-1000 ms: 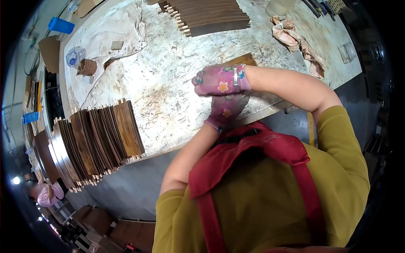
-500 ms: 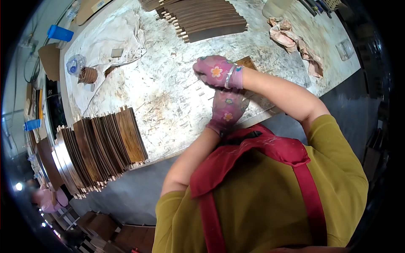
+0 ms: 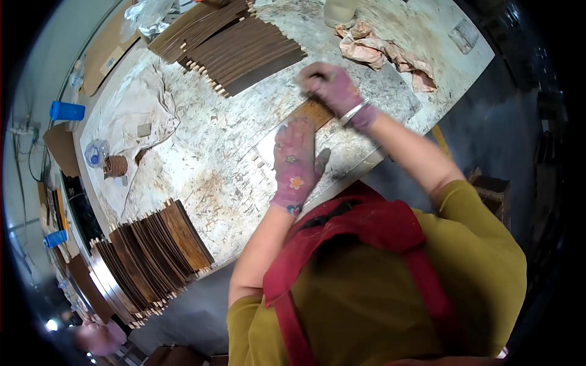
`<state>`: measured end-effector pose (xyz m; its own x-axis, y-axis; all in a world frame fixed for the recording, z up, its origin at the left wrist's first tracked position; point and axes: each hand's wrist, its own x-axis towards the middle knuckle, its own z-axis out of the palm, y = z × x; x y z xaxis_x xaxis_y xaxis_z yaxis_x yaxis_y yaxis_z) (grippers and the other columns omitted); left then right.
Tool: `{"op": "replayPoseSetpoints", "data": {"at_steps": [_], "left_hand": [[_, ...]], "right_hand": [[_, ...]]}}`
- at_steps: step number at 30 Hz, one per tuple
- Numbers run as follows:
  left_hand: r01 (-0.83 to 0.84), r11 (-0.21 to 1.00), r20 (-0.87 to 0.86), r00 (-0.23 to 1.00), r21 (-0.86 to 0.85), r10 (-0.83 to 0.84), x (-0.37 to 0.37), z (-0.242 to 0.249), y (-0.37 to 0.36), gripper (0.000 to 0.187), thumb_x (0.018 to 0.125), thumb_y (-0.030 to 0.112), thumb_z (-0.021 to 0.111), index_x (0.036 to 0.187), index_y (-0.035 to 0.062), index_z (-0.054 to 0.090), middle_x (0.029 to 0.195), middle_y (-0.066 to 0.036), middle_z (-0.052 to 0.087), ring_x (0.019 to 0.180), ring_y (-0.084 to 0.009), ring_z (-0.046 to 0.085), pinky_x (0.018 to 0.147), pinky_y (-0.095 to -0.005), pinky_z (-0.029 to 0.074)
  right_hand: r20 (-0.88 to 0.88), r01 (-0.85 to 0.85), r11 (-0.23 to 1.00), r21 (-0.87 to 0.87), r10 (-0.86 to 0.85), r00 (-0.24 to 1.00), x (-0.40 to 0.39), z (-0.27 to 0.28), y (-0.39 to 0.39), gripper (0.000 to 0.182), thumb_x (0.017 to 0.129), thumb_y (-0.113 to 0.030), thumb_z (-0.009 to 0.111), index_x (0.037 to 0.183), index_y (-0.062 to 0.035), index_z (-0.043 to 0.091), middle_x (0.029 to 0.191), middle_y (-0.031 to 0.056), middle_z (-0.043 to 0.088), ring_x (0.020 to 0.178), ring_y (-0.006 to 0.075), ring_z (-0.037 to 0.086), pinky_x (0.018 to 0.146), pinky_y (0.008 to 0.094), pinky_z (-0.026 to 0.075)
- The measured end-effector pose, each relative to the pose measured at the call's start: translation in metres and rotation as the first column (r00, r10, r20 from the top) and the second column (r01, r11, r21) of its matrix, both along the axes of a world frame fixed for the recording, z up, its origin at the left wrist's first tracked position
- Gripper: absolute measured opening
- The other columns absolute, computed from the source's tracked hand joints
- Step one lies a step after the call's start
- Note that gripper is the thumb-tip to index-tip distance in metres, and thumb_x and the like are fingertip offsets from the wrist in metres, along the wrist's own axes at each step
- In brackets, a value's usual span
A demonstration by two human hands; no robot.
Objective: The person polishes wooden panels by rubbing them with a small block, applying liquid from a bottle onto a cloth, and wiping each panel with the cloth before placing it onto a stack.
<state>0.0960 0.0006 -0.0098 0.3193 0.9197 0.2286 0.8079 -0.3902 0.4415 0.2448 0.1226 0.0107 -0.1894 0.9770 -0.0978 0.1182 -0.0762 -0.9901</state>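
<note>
In the head view, the wooden slat (image 3: 317, 112) is laid diagonally, lower left to upper right, on the table (image 3: 207, 146). It is partly covered by the left hand (image 3: 295, 168), fingers extended, thumb apart; at its upper-right end, the right hand's (image 3: 337, 91) fingers are curled, contents indiscernible.

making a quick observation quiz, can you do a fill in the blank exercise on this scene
The left hand and right hand are ____, not touching. The left hand wears a pink glove patterned with ____. A silver-coloured band circles the ____ wrist. The apron over the olive shirt is ____ in colour.

Missing words: apart; flowers; right; red
</note>
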Motion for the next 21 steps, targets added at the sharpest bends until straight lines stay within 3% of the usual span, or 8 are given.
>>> {"op": "replayPoseSetpoints", "data": {"at_steps": [2, 9, 12, 16, 18, 19, 20, 21], "left_hand": [[-0.07, 0.994, -0.082, 0.994, 0.089, 0.077, -0.001, -0.006, 0.009, 0.069, 0.082, 0.032, 0.071, 0.136, -0.002, 0.045, 0.14, -0.022, 0.045, 0.133, -0.0405, 0.039, 0.112, -0.0528, 0.026], [-0.223, 0.974, -0.216, 0.954, -0.045, 0.209, -0.064, 0.006, -0.026, 0.078, 0.084, 0.038, 0.069, 0.143, -0.0029, 0.038, 0.147, -0.022, 0.04, 0.14, -0.0399, 0.03, 0.116, -0.0515, 0.02], [-0.215, 0.976, -0.245, 0.946, 0.02, 0.214, -0.058, 0.011, -0.021, 0.079, 0.086, 0.043, 0.065, 0.144, -0.0022, 0.037, 0.148, -0.022, 0.038, 0.14, -0.0411, 0.03, 0.115, -0.0524, 0.021], [-0.155, 0.988, -0.278, 0.949, 0.004, 0.15, -0.047, -0.008, -0.011, 0.079, 0.087, 0.045, 0.063, 0.146, -0.0011, 0.035, 0.149, -0.023, 0.038, 0.139, -0.0428, 0.031, 0.114, -0.0532, 0.023], [-0.13, 0.991, -0.281, 0.951, 0.018, 0.129, -0.049, -0.01, -0.015, 0.079, 0.088, 0.045, 0.062, 0.146, -0.0006, 0.035, 0.149, -0.021, 0.038, 0.139, -0.0421, 0.032, 0.115, -0.053, 0.022], [-0.128, 0.992, -0.282, 0.951, 0.007, 0.124, -0.049, -0.008, -0.016, 0.079, 0.088, 0.046, 0.062, 0.146, -0.0001, 0.035, 0.15, -0.021, 0.037, 0.139, -0.0418, 0.032, 0.115, -0.0528, 0.022], [-0.124, 0.992, -0.285, 0.951, 0.004, 0.12, -0.05, -0.004, -0.013, 0.079, 0.088, 0.046, 0.061, 0.147, 0.0003, 0.035, 0.15, -0.021, 0.037, 0.139, -0.0415, 0.032, 0.115, -0.0527, 0.021], [-0.118, 0.993, -0.288, 0.95, 0.025, 0.12, -0.049, -0.002, -0.012, 0.078, 0.086, 0.045, 0.066, 0.143, -0.0012, 0.039, 0.146, -0.019, 0.041, 0.138, -0.0399, 0.033, 0.115, -0.0534, 0.022]], "right_hand": [[-0.106, -0.006, 0.989, 0.148, 0.022, 0.994, -0.032, -0.017, -0.019, 0.022, 0.089, -0.022, 0.071, 0.099, -0.0028, 0.066, 0.094, 0.0039, 0.066, 0.086, 0.0119, 0.061, 0.077, 0.0262, 0.051], [-0.428, 0.101, 0.994, -0.032, -0.105, 0.897, -0.028, -0.039, -0.019, 0.034, 0.09, -0.031, 0.07, 0.107, -0.0017, 0.063, 0.095, 0.0044, 0.067, 0.089, 0.0101, 0.061, 0.08, 0.0251, 0.051], [-0.05, 0.104, 0.994, -0.03, -0.106, 0.993, -0.033, -0.021, -0.022, 0.041, 0.087, -0.041, 0.07, 0.108, -0.0058, 0.066, 0.096, 0.0042, 0.069, 0.089, 0.0145, 0.064, 0.081, 0.0279, 0.052], [-0.019, -0.044, 0.988, 0.15, 0.048, 0.999, -0.041, -0.04, -0.018, 0.039, 0.087, -0.044, 0.069, 0.106, -0.0101, 0.068, 0.098, 0.0054, 0.07, 0.094, 0.0201, 0.065, 0.086, 0.0316, 0.052], [-0.185, 0.111, 0.982, 0.15, -0.082, 0.979, -0.021, -0.065, 0.004, 0.039, 0.087, -0.043, 0.069, 0.106, -0.0087, 0.067, 0.098, 0.0053, 0.069, 0.094, 0.0194, 0.064, 0.086, 0.0318, 0.052], [-0.002, 0.157, 0.982, 0.106, -0.158, 0.987, 0.002, -0.049, 0.011, 0.039, 0.089, -0.045, 0.067, 0.104, -0.0085, 0.067, 0.096, 0.0059, 0.068, 0.092, 0.0185, 0.064, 0.085, 0.0319, 0.052], [-0.181, 0.289, 0.957, 0.005, -0.283, 0.942, 0.022, -0.046, 0.012, 0.033, 0.091, -0.039, 0.066, 0.103, -0.0083, 0.067, 0.095, 0.0067, 0.069, 0.091, 0.0171, 0.064, 0.082, 0.0304, 0.054], [-0.046, 0.316, 0.941, 0.12, -0.313, 0.949, 0.045, -0.061, 0.025, 0.025, 0.091, -0.031, 0.067, 0.102, -0.0084, 0.067, 0.094, 0.0066, 0.069, 0.088, 0.0154, 0.064, 0.078, 0.0275, 0.055]]}}
